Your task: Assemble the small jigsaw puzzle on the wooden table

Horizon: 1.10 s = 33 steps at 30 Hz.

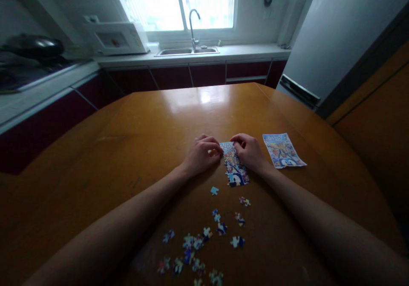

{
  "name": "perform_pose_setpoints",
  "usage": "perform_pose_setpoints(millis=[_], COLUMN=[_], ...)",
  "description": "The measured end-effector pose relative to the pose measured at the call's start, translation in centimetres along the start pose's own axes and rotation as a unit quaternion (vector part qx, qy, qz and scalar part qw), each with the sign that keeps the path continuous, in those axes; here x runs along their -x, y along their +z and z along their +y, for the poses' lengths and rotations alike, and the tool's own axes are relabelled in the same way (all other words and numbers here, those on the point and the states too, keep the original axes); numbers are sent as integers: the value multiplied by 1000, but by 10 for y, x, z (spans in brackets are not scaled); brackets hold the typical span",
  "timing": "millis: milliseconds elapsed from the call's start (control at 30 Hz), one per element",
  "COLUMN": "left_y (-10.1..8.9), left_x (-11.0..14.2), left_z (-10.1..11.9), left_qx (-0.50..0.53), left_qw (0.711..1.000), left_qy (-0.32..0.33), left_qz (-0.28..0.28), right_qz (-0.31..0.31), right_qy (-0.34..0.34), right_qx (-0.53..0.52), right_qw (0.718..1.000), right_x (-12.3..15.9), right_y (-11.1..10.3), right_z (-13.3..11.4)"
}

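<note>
A partly joined strip of colourful jigsaw puzzle (235,169) lies on the orange wooden table (143,141). My left hand (202,153) rests at the strip's upper left edge, fingers curled and fingertips pressed on the top pieces. My right hand (249,150) sits on its upper right side, fingers bent onto the same top edge. Several loose puzzle pieces (204,239) are scattered closer to me, one light blue piece (214,190) just below the strip. A printed reference picture (283,150) lies flat to the right of my right hand.
Beyond the table runs a kitchen counter with a sink and tap (193,43) under a bright window. A white microwave (116,38) stands left of the sink, a dark wok (33,47) on the hob at far left. A grey fridge (332,39) stands at right.
</note>
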<state>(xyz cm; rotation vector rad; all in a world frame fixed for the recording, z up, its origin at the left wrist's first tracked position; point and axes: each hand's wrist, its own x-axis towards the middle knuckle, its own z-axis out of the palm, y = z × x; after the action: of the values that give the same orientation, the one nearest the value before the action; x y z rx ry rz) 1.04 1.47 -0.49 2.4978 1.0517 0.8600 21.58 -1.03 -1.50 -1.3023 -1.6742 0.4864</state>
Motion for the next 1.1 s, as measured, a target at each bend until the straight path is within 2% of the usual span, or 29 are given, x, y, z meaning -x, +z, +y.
perform_pose_setpoints(millis=[333, 567, 833, 933, 1100], left_y=[-1, 2, 4, 6, 6], left_x=[0, -4, -5, -5, -6], left_z=[3, -7, -7, -8, -9], left_qx=[-2, 13, -22, -36, -31], left_qw=[1000, 994, 996, 995, 994], left_qy=[13, -52, -77, -83, -96], left_qz=[6, 94, 48, 44, 34], right_qz=[1, -13, -89, -112, -113], right_qy=[-8, -39, -115, -117, -97], right_qx=[3, 10, 66, 95, 111], right_qw=[1000, 999, 987, 982, 983], right_x=[0, 2, 5, 5, 6], right_y=[0, 0, 4, 5, 5], right_z=[1, -1, 2, 2, -1])
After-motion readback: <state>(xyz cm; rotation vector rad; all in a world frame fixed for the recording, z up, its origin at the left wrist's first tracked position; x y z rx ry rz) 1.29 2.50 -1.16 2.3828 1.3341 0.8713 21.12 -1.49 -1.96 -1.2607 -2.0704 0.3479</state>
